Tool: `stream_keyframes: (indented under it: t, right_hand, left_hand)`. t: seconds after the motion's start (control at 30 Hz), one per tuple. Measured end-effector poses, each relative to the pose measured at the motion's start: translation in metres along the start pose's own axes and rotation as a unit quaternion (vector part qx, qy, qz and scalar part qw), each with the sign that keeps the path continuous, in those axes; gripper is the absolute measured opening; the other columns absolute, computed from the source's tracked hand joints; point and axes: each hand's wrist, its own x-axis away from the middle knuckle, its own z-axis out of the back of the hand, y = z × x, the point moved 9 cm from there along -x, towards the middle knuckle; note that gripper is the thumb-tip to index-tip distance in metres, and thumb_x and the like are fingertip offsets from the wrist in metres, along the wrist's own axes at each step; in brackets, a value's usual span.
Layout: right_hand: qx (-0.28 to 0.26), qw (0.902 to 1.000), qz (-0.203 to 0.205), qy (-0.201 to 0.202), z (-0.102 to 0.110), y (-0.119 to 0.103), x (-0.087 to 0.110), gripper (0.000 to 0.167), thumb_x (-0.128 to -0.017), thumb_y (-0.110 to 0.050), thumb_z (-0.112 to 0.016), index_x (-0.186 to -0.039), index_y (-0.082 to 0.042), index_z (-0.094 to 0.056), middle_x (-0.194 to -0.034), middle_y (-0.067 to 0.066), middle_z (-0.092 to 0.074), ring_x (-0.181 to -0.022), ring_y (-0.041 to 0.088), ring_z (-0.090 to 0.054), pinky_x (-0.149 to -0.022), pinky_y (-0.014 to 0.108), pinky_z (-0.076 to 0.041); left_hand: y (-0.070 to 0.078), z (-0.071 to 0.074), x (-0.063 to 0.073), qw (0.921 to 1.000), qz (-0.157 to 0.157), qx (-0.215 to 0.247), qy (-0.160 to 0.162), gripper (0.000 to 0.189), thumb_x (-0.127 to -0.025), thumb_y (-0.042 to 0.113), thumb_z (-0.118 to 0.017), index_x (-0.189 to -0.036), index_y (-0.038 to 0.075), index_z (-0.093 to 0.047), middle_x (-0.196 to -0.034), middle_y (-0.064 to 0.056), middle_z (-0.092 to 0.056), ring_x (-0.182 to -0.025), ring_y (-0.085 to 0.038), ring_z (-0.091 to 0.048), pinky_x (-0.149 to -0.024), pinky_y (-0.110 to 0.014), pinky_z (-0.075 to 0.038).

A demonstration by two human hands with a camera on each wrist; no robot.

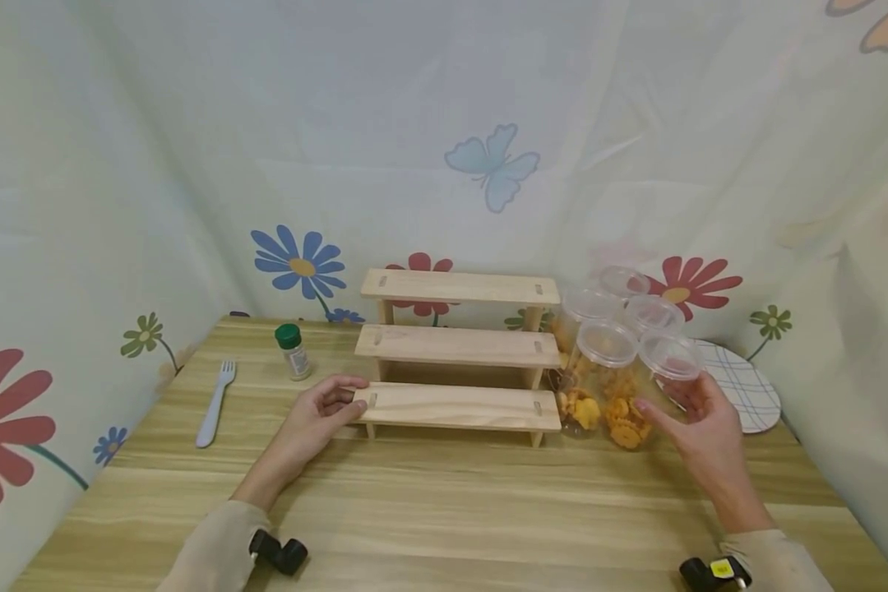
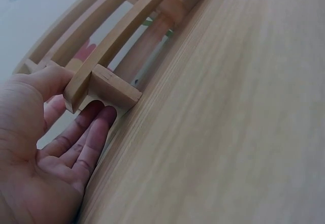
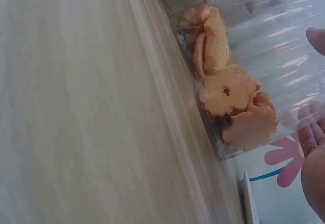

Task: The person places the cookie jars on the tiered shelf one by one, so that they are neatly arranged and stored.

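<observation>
A three-step wooden display rack point(image 1: 459, 407) stands on the table. My left hand point(image 1: 312, 423) holds the left end of its lowest step. In the left wrist view the thumb lies over the board point(image 2: 127, 36), with fingertips point(image 2: 104, 116) beneath it beside the leg. To the rack's right, several clear lidded plastic jars point(image 1: 607, 345) stand close together. My right hand point(image 1: 714, 436) is curled round the front right jar point(image 1: 672, 358), thumb at its near side. Ridged, flower-shaped orange snacks point(image 3: 228, 92) lie at the bottom of that jar in the right wrist view.
A spice bottle point(image 1: 296, 353) with a green cap stands left of the rack. Further left lies a pale fork point(image 1: 215, 407). Behind the right hand is a white checked plate point(image 1: 747, 390). A flower-printed curtain point(image 1: 414, 123) encloses the table's back and sides.
</observation>
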Motion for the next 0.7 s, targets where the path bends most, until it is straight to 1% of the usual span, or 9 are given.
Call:
stream_keyframes:
  t: [0.1, 0.17, 0.33, 0.4, 0.53, 0.63, 0.7]
  right_hand:
    - [0.013, 0.9999, -0.002, -0.003, 0.000, 0.000, 0.000, 0.074, -0.098, -0.022, -0.090, -0.159, -0.011, -0.051, -0.142, -0.005, -0.068, -0.121, -0.007, -0.059, -0.102, 0.008, -0.048]
    - [0.017, 0.9998, -0.004, -0.005, 0.001, 0.001, 0.000, 0.074, -0.098, -0.023, -0.090, -0.160, -0.011, -0.051, -0.140, -0.010, -0.068, -0.120, -0.008, -0.059, -0.101, 0.007, -0.047]
    - [-0.010, 0.9999, 0.008, 0.010, 0.002, -0.001, -0.001, 0.069, -0.095, -0.013, -0.092, -0.153, -0.009, -0.056, -0.129, -0.020, -0.069, -0.118, -0.005, -0.063, -0.100, 0.007, -0.048]
    - [-0.028, 0.9993, 0.017, 0.018, 0.004, -0.004, -0.001, 0.066, -0.093, -0.006, -0.092, -0.149, -0.009, -0.058, -0.126, -0.021, -0.071, -0.116, -0.004, -0.065, -0.098, 0.007, -0.049]
    - [-0.062, 0.9971, 0.032, 0.032, 0.009, -0.010, -0.001, 0.061, -0.090, 0.005, -0.091, -0.141, -0.013, -0.064, -0.122, -0.020, -0.074, -0.115, -0.001, -0.067, -0.099, 0.008, -0.049]
    - [-0.051, 0.9970, 0.045, 0.037, 0.014, -0.017, -0.002, 0.058, -0.091, 0.004, -0.090, -0.139, -0.016, -0.064, -0.123, -0.020, -0.073, -0.117, 0.000, -0.066, -0.102, 0.008, -0.047]
    - [-0.058, 0.9964, 0.046, 0.040, 0.018, -0.021, -0.002, 0.054, -0.091, 0.004, -0.090, -0.136, -0.013, -0.065, -0.124, -0.016, -0.074, -0.117, 0.003, -0.065, -0.102, 0.009, -0.046]
  left_hand:
    - [0.000, 0.000, -0.001, 1.0000, -0.001, 0.002, 0.001, 0.038, -0.108, 0.025, -0.078, -0.142, 0.012, -0.070, -0.123, -0.014, -0.076, -0.109, -0.019, -0.072, -0.093, -0.025, -0.057]
    - [-0.001, 0.000, -0.001, 1.0000, -0.003, 0.002, -0.001, 0.038, -0.108, 0.025, -0.078, -0.142, 0.011, -0.070, -0.123, -0.014, -0.075, -0.109, -0.020, -0.072, -0.093, -0.025, -0.057]
    - [0.000, -0.001, -0.001, 1.0000, -0.005, 0.000, -0.002, 0.038, -0.108, 0.026, -0.078, -0.143, 0.012, -0.070, -0.123, -0.014, -0.075, -0.109, -0.021, -0.072, -0.093, -0.025, -0.057]
    - [-0.001, -0.001, -0.001, 1.0000, -0.003, -0.001, -0.001, 0.039, -0.108, 0.027, -0.078, -0.143, 0.013, -0.070, -0.123, -0.014, -0.075, -0.109, -0.021, -0.072, -0.093, -0.025, -0.057]
    - [-0.002, -0.001, -0.002, 1.0000, -0.003, 0.001, -0.001, 0.038, -0.108, 0.026, -0.079, -0.142, 0.013, -0.070, -0.120, -0.014, -0.075, -0.107, -0.021, -0.072, -0.090, -0.026, -0.057]
    - [-0.002, -0.001, -0.001, 1.0000, -0.007, 0.003, -0.003, 0.038, -0.108, 0.025, -0.078, -0.143, 0.011, -0.070, -0.119, -0.015, -0.075, -0.105, -0.020, -0.073, -0.088, -0.027, -0.057]
    - [-0.002, -0.001, -0.001, 0.9999, -0.008, 0.006, -0.004, 0.039, -0.108, 0.025, -0.078, -0.143, 0.010, -0.069, -0.118, -0.016, -0.075, -0.103, -0.019, -0.073, -0.088, -0.027, -0.057]
